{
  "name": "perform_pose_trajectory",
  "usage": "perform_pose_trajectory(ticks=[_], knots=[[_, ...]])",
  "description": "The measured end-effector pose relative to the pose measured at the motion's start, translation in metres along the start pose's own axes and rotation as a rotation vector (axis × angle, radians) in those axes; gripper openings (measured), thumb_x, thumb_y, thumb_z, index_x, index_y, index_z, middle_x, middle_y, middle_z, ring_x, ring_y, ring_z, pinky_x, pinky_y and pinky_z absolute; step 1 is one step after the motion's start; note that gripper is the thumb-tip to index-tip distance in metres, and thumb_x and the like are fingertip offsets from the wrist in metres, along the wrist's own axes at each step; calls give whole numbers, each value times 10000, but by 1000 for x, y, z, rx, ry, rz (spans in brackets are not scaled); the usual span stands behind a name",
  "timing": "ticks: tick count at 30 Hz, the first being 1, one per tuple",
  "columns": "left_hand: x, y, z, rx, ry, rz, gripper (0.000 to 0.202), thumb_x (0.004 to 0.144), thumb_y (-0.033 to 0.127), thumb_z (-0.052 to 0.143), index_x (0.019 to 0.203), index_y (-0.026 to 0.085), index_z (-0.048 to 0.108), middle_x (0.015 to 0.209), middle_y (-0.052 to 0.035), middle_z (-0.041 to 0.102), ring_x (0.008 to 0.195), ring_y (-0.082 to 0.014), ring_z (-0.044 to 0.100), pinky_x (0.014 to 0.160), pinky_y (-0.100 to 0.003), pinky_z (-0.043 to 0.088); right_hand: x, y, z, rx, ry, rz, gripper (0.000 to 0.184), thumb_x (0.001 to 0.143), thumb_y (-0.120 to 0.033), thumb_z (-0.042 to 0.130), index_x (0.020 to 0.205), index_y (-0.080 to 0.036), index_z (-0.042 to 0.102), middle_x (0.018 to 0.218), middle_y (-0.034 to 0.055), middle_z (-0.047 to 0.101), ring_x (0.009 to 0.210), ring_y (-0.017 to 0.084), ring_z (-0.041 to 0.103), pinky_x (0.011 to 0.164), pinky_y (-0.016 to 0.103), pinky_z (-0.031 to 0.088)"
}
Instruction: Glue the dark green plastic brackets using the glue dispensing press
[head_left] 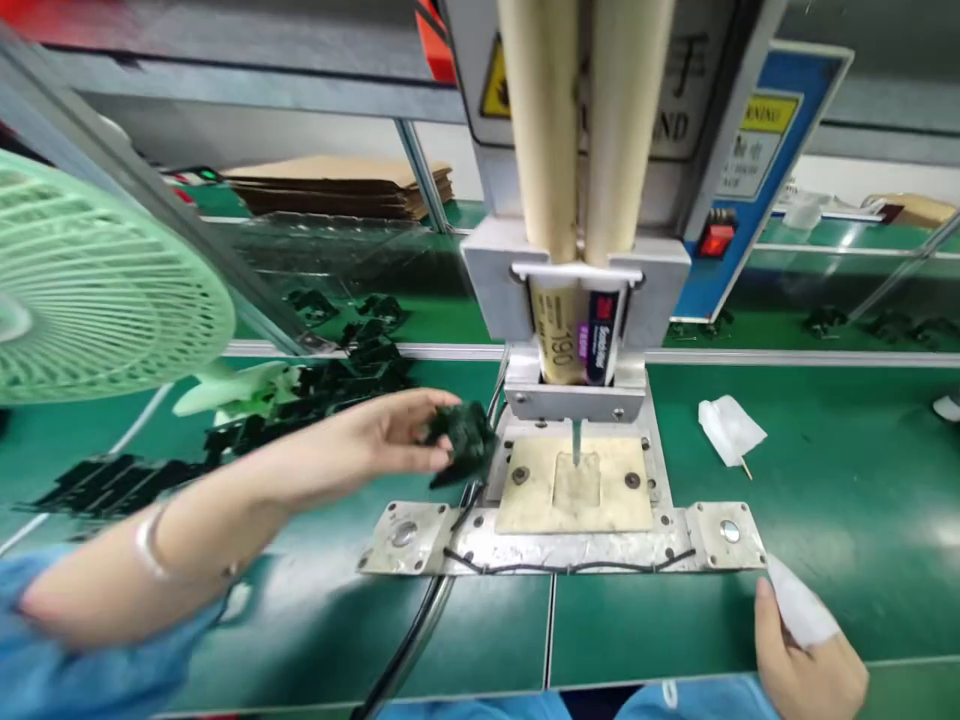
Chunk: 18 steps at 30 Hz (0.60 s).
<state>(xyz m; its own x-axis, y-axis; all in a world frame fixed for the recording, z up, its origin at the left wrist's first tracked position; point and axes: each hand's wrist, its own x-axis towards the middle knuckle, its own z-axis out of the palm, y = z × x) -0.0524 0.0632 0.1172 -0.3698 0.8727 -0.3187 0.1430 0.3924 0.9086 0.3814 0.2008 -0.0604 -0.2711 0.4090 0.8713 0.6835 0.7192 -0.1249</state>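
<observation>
My left hand [390,432] reaches across from the left, its fingers pinched on a small black plastic part [466,440], held just left of the glue machine's tan base plate [576,487]. Above that plate hangs a thin dispensing needle [576,442], below twin adhesive cartridges [576,335]. My right hand [806,660] rests at the bottom right on the green table, closed on a piece of white tissue [801,608].
A pile of black plastic parts [300,400] lies behind my left arm. A green fan [97,290] stands at the left. A crumpled white wipe with a stick [729,428] lies right of the machine. Black cables [420,620] run off the metal mounting plate [405,535].
</observation>
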Motion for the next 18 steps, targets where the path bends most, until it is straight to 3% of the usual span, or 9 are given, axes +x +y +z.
perform_pose_trajectory(ticks=[2, 3, 7, 13, 18], knots=[[-22, -9, 33, -90, -202, -127, 688, 620, 415, 892, 1181, 215, 546, 1145, -50, 638, 1115, -265, 564, 949, -388, 476, 5, 1, 1, -2, 2, -43, 305, 889, -159, 694, 1191, -140, 650, 746, 48, 701, 560, 185, 663, 554, 242, 516], [-27, -12, 49, -122, -248, -172, 703, 599, 417, 903, 1163, 196, 546, 1115, -64, 642, 1083, -262, 580, 938, -375, 480, 6, 1, 2, 2, 0, -39, 264, 894, -161, 689, 1154, -131, 655, 760, 55, 706, 575, 185, 669, 570, 241, 522], [-14, -15, 93, -188, -260, -196, 737, 515, 381, 942, 1093, 143, 552, 984, -82, 639, 955, -239, 615, 861, -339, 500, 5, 1, 3, 33, 18, -12, 158, 905, -185, 682, 1046, -115, 668, 819, 86, 720, 630, 193, 689, 612, 246, 543], [32, -13, 106, -244, -240, 12, 613, 561, 328, 919, 1011, 151, 544, 966, -66, 628, 941, -213, 610, 905, -367, 502, 0, 1, 7, 24, 0, 21, 150, 916, -234, 649, 1010, -123, 684, 832, 100, 731, 646, 215, 703, 612, 273, 569], [46, -26, 114, -115, -200, 212, 695, 614, 387, 881, 1107, 181, 437, 968, -61, 595, 881, -210, 612, 808, -373, 523, -2, 2, 8, 28, -41, 120, 181, 911, -305, 630, 927, -151, 725, 812, 88, 735, 654, 234, 712, 628, 295, 592]])
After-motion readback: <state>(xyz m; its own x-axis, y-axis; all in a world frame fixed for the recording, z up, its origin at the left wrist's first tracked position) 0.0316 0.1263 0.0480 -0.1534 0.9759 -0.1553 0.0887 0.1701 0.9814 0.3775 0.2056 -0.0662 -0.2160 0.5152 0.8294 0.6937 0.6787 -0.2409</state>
